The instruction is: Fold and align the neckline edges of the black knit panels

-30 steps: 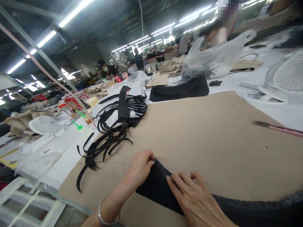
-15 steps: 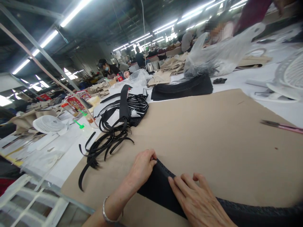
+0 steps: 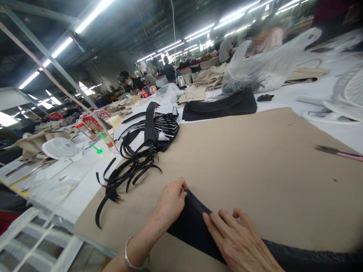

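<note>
A long, curved black fabric strip [image 3: 195, 223] lies over the brown paper near the front, its upper edge showing a narrow rough-textured band. My left hand [image 3: 173, 198] pinches the strip's far left end between thumb and fingers, with a silver bangle on the wrist. Farther right, my right hand [image 3: 235, 238] rests flat across the strip, fingers stretched and the index fingertip on the textured edge. The right thumb is hidden. Beyond the right hand, the strip curves away to the lower right.
Brown paper [image 3: 255, 162] covers the white table. Black narrow strips [image 3: 124, 173] heap at left beside striped black pieces [image 3: 167, 126]. Behind lie stacked black curved pieces [image 3: 219, 107] and a clear plastic bag [image 3: 261, 71]. Pink-handled scissors [image 3: 337, 151] lie right; a white fan [image 3: 348, 90] stands beyond.
The view has shifted slightly. Both hands keep nearly the same places on the black strip, and the strip itself looks unchanged. A person at the upper right has moved.
</note>
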### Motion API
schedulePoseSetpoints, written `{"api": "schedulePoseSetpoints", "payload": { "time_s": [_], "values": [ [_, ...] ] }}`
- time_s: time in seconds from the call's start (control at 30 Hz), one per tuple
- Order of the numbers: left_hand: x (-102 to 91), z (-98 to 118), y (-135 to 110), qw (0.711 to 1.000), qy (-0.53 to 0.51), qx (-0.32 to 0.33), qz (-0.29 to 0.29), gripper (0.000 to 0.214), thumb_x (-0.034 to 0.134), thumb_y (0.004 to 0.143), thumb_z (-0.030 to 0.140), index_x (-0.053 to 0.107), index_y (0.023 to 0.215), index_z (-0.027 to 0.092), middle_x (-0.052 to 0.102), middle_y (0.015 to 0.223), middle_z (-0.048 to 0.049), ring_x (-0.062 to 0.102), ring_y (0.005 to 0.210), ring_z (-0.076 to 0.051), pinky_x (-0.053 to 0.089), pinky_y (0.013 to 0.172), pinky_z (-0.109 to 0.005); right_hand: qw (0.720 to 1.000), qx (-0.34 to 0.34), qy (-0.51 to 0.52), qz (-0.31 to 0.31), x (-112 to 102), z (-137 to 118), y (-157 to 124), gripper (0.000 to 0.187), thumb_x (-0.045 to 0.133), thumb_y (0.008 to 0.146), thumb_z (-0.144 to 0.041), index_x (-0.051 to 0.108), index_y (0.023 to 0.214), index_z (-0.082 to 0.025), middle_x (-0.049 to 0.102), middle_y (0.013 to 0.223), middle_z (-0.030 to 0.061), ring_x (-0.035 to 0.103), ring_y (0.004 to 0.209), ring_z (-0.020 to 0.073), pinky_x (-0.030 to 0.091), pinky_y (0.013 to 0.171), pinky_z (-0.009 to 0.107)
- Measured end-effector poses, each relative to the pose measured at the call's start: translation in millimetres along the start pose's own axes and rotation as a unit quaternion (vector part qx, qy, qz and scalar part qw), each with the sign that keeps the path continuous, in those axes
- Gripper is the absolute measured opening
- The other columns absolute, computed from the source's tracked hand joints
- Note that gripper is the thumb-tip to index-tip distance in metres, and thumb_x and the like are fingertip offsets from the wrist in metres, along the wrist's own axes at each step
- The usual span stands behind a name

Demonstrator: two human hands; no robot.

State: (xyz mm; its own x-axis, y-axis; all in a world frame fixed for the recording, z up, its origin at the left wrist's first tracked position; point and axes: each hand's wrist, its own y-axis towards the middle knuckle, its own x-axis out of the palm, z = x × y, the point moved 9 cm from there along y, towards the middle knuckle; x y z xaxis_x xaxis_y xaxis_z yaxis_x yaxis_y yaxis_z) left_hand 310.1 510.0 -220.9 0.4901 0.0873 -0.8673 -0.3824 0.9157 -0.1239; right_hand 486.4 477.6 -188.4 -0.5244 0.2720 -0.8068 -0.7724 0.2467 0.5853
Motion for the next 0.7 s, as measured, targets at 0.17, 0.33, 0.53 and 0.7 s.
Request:
{"api": "schedulePoseSetpoints", "payload": {
  "time_s": [0.17, 0.33, 0.53, 0.7],
  "values": [
    [-0.2, -1.0, -0.1, 1.0, 0.001, -0.011, 0.001, 0.015, 0.052, 0.076, 0.006, 0.056, 0.079, 0.021, 0.06, 0.069, 0.0037, 0.056, 0.068, -0.013, 0.036, 0.063, -0.023, 1.0, -0.003, -0.005, -0.006, 1.3, -0.7, 0.3, 0.041, 0.043, 0.076, -0.002, 0.061, 0.11, -0.016, 0.061, 0.107, 0.0047, 0.052, 0.098, 0.0224, 0.046, 0.084, 0.044],
    [0.2, 0.7, 0.0, 1.0, 0.014, -0.022, 0.008, 0.019, 0.049, 0.077, 0.003, 0.056, 0.079, 0.02, 0.059, 0.069, 0.0034, 0.056, 0.069, -0.013, 0.035, 0.062, -0.023, 1.0, -0.01, -0.01, -0.004, -7.1, -1.7, 1.1, 0.032, 0.044, 0.084, -0.01, 0.063, 0.109, -0.017, 0.061, 0.108, 0.0067, 0.05, 0.099, 0.0235, 0.046, 0.085, 0.042],
    [-0.5, 7.1, -4.3, 0.999, 0.031, -0.01, 0.036, 0.018, 0.05, 0.077, 0.003, 0.053, 0.081, 0.02, 0.057, 0.076, 0.0019, 0.054, 0.071, -0.014, 0.036, 0.066, -0.026, 1.0, 0.008, 0.005, 0.004, 3.2, 0.7, -0.8, 0.039, 0.046, 0.075, -0.003, 0.062, 0.109, -0.015, 0.063, 0.102, 0.0045, 0.052, 0.093, 0.0216, 0.045, 0.084, 0.042],
    [-4.7, 0.6, -6.9, 0.996, 0.021, -0.002, 0.081, 0.017, 0.055, 0.077, 0.006, 0.05, 0.084, 0.021, 0.056, 0.085, 0.001, 0.053, 0.08, -0.015, 0.04, 0.072, -0.027, 1.0, 0.004, -0.005, 0.003, 6.7, -0.6, -1.0, 0.04, 0.047, 0.074, -0.002, 0.06, 0.11, -0.014, 0.06, 0.106, 0.0038, 0.051, 0.097, 0.0217, 0.044, 0.085, 0.043]
  ]
}}
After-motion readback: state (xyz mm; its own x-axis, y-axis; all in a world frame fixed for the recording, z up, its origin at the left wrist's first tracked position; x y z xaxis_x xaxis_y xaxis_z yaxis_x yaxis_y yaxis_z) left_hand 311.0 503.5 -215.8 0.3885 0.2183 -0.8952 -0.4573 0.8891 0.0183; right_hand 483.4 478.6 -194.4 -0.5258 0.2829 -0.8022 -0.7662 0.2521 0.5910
